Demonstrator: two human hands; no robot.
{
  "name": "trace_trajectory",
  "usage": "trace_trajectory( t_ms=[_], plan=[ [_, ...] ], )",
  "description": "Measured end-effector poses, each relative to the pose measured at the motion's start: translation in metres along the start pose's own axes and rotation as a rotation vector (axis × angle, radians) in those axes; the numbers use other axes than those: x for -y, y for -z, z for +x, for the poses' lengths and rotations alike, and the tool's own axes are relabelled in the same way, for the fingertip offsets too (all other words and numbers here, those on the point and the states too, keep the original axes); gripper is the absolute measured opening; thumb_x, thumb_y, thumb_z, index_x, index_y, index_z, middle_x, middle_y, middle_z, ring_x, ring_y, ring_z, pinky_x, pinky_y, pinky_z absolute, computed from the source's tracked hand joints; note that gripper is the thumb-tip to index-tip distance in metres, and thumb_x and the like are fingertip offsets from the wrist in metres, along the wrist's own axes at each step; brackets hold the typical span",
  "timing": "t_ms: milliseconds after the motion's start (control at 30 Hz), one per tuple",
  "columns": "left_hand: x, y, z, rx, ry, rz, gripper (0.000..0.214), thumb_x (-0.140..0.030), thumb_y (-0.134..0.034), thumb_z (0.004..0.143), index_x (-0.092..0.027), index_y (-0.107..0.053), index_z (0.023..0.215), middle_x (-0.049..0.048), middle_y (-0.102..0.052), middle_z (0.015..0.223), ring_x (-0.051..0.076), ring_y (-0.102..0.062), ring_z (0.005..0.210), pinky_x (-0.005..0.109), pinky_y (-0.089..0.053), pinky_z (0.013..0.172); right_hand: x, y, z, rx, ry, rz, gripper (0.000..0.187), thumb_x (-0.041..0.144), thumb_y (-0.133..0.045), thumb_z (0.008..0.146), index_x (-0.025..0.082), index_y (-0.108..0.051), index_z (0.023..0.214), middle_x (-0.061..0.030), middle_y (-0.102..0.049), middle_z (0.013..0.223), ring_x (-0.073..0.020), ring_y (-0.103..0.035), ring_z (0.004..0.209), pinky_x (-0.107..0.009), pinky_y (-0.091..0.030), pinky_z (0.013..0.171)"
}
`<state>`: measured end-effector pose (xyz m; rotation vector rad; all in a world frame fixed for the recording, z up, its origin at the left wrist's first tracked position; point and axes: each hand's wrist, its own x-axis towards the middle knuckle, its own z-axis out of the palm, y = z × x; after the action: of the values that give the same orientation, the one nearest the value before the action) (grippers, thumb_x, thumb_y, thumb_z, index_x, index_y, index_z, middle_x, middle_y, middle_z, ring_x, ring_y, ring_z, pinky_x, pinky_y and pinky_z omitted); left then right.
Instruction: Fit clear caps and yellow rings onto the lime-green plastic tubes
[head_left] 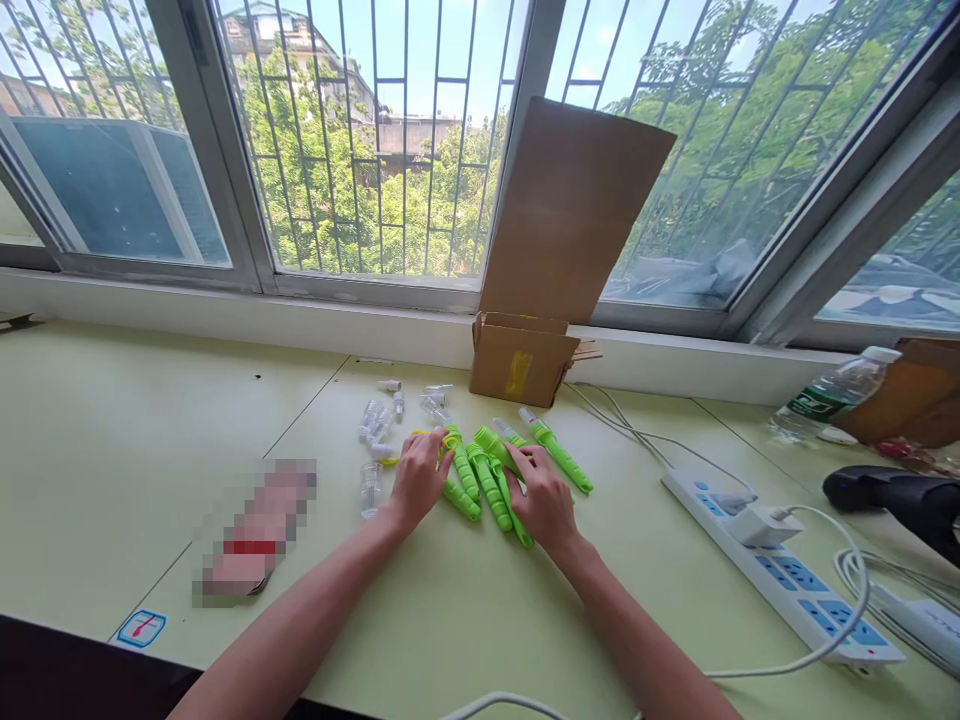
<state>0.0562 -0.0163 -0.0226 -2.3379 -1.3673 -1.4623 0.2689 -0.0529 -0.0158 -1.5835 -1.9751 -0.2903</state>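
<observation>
My left hand (418, 478) is closed in a pinch, with a thin yellow ring (451, 441) at its fingertips. My right hand (543, 498) has its thumb and fingers around a green ribbed plastic tube (493, 447), whose wide end points up and left. Under and between both hands lie several more green ribbed tubes (489, 490). Just beyond the right hand rests a green tube with a clear tip (559, 452). Left of the left hand are clear plastic pieces (373, 420), some with white ends, and a clear ribbed cup (370, 490) close to the wrist.
A cardboard box (517, 362) with a raised flap stands against the window sill. To the right are a white power strip (780, 570) with cables and a plastic bottle (832, 395). A blurred-out flat pinkish object (259, 530) lies to the left, near a small sticker (142, 629).
</observation>
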Motion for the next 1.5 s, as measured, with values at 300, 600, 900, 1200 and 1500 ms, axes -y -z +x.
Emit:
trace_trajectory(
  t_ms=[300, 600, 900, 1200, 1500],
  plan=[
    [0.0010, -0.0011, -0.0006, 0.029, 0.010, 0.068, 0.039, -0.020, -0.062, 0.084, -0.021, -0.048, 0.121, 0.0078, -0.066, 0.103, 0.024, -0.062, 0.097, 0.041, -0.047, 0.086, 0.0019, 0.0000, -0.0013, 0.014, 0.009, 0.000, 0.041, 0.030, -0.037, 0.093, 0.020, -0.055, 0.129, -0.0116, -0.059, 0.110, -0.0208, -0.061, 0.080, -0.030, -0.048, 0.062],
    [0.0010, -0.0023, -0.0005, 0.036, 0.003, 0.084, 0.027, -0.017, -0.062, 0.083, -0.020, -0.055, 0.109, 0.0075, -0.063, 0.100, 0.024, -0.058, 0.096, 0.039, -0.048, 0.084, 0.0024, -0.0015, -0.0021, 0.020, 0.025, 0.020, 0.040, 0.029, -0.038, 0.093, 0.020, -0.055, 0.129, -0.0116, -0.059, 0.111, -0.0203, -0.062, 0.083, -0.029, -0.050, 0.068],
    [-0.0010, -0.0019, 0.0005, 0.043, -0.026, 0.061, 0.011, -0.028, -0.053, 0.091, -0.019, -0.060, 0.091, 0.0053, -0.065, 0.086, 0.020, -0.061, 0.084, 0.035, -0.045, 0.078, 0.0032, -0.0012, -0.0018, 0.031, 0.032, 0.022, 0.041, 0.028, -0.038, 0.093, 0.020, -0.054, 0.130, -0.0115, -0.060, 0.112, -0.0212, -0.062, 0.084, -0.030, -0.050, 0.071],
    [-0.0010, -0.0009, -0.0007, 0.035, -0.051, 0.026, 0.013, -0.024, -0.047, 0.094, -0.018, -0.058, 0.096, 0.0043, -0.069, 0.088, 0.019, -0.064, 0.081, 0.034, -0.047, 0.078, 0.0037, -0.0014, -0.0023, -0.004, 0.065, 0.013, 0.039, 0.027, -0.040, 0.093, 0.019, -0.055, 0.128, -0.0106, -0.060, 0.108, -0.0187, -0.061, 0.077, -0.028, -0.048, 0.063],
    [-0.0018, -0.0005, -0.0019, 0.021, 0.005, -0.096, 0.012, -0.024, -0.044, 0.095, -0.018, -0.052, 0.103, 0.0046, -0.067, 0.087, 0.017, -0.064, 0.082, 0.030, -0.049, 0.073, 0.0026, -0.0033, -0.0019, -0.062, 0.117, 0.016, 0.039, 0.026, -0.043, 0.092, 0.020, -0.055, 0.128, -0.0105, -0.061, 0.105, -0.0178, -0.061, 0.070, -0.028, -0.047, 0.056]
  ],
)
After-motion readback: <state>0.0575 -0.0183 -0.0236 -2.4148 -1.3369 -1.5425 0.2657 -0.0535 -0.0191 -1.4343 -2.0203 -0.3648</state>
